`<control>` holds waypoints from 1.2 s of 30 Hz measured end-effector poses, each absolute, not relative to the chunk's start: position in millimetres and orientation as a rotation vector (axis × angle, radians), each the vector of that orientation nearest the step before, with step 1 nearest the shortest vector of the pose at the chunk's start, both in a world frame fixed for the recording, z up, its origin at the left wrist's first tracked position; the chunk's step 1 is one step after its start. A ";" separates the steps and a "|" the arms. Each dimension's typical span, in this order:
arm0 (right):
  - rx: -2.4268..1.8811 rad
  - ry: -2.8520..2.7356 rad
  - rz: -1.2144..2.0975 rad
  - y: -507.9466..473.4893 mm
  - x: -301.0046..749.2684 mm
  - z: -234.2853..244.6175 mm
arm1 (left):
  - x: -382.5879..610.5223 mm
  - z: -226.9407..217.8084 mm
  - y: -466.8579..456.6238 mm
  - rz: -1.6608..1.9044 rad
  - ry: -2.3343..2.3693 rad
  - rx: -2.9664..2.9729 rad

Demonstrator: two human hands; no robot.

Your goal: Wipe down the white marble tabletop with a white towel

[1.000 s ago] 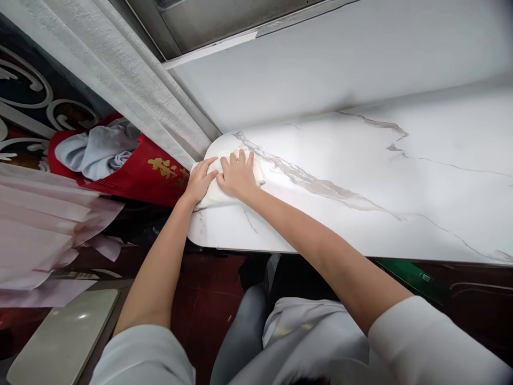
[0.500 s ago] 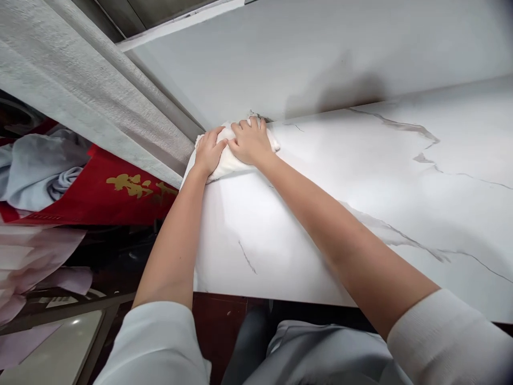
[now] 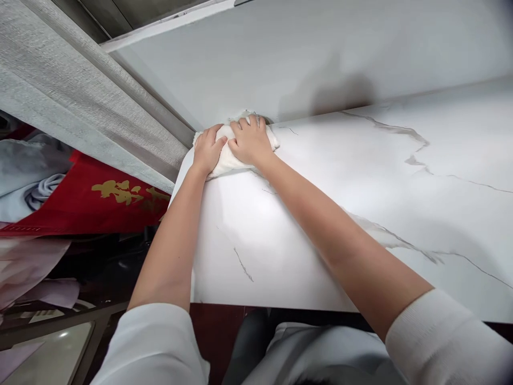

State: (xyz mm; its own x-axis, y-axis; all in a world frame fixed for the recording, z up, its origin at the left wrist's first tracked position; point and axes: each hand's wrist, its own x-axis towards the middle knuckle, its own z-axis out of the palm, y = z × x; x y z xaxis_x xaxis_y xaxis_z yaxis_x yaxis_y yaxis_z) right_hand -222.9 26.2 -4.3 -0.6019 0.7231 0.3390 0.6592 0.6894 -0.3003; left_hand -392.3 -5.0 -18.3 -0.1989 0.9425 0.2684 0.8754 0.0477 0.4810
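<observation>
A white cloth (image 3: 224, 158) lies bunched at the far left corner of a white marble-patterned tabletop (image 3: 344, 214), where the top meets the pale wall. My left hand (image 3: 207, 149) presses on the cloth's left part with fingers curled over it. My right hand (image 3: 250, 141) lies on its right part, fingers bent down onto the cloth and reaching the wall. Both hands touch each other. Most of the cloth is hidden under them.
A grey curtain (image 3: 80, 107) hangs at the left beside the table. Below it lie a red bag with gold lettering (image 3: 108, 206) and grey clothes (image 3: 32, 182). Pink fabric (image 3: 28, 262) and a glass-topped surface (image 3: 52, 347) are at lower left.
Both hands have pushed the cloth away from me, from near the table's rounded left edge up to the corner at the wall. In the last half second they barely moved.
</observation>
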 end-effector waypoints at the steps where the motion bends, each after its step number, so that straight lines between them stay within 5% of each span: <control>1: -1.081 -2.468 0.194 21.9 -219.9 -4.0 | -387.3 -17.2 -9.7 0.855 2.193 1.901; 24: -0.847 -2.628 0.132 -181.9 -63.4 -2.9 | -217.6 -2.4 -251.0 0.611 2.275 1.997; 36: -0.856 -2.643 0.120 -191.9 -35.0 -1.3 | -191.2 -2.3 -257.9 0.528 2.253 2.071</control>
State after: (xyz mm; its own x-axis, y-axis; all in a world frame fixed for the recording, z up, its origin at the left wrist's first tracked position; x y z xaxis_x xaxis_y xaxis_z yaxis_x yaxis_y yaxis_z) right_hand -35.0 -191.9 -1.3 -0.7520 0.5816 0.3101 0.5511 0.8129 -0.1883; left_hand -191.2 -257.9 -2.3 -0.1101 0.9735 0.2006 0.9611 0.0529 0.2709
